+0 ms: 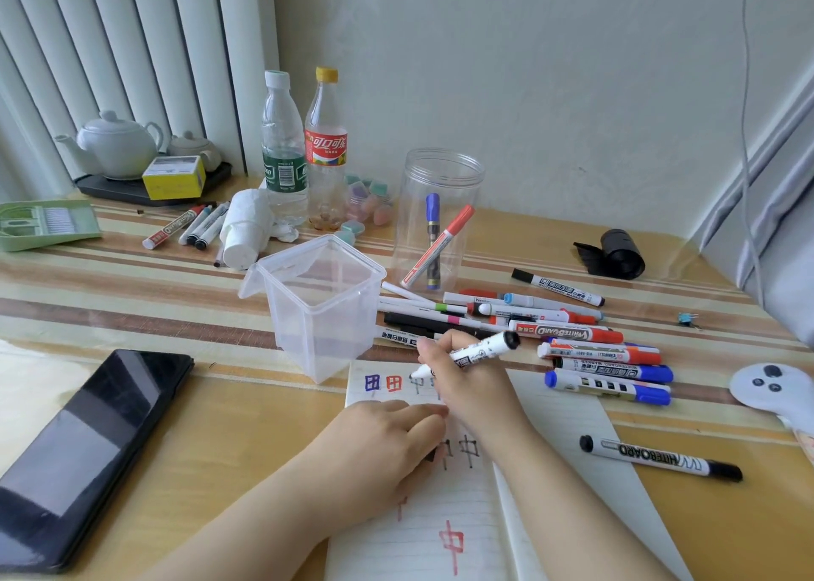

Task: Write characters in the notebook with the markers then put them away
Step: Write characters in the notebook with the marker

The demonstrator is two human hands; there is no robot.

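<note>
An open lined notebook (445, 532) lies in front of me with blue, red and black characters on it. My right hand (467, 382) grips a black whiteboard marker (482, 349), its tip touching the top line of the page. My left hand (387, 444) rests flat on the page with straight fingers. A heap of markers (586, 342) lies behind the notebook to the right. One black marker (660, 457) lies alone on the notebook's right side. A clear round jar (440, 214) holds a blue and a red marker. An empty clear square tub (321, 298) stands left of the heap.
A black phone (83, 448) lies at the left. Two bottles (304, 148), a paper roll (246, 228) and several more markers (189, 225) stand behind the tub. A teapot tray (132, 184), a green tray (44, 223), a black bag roll (616, 254) and a white controller (771, 391) ring the table.
</note>
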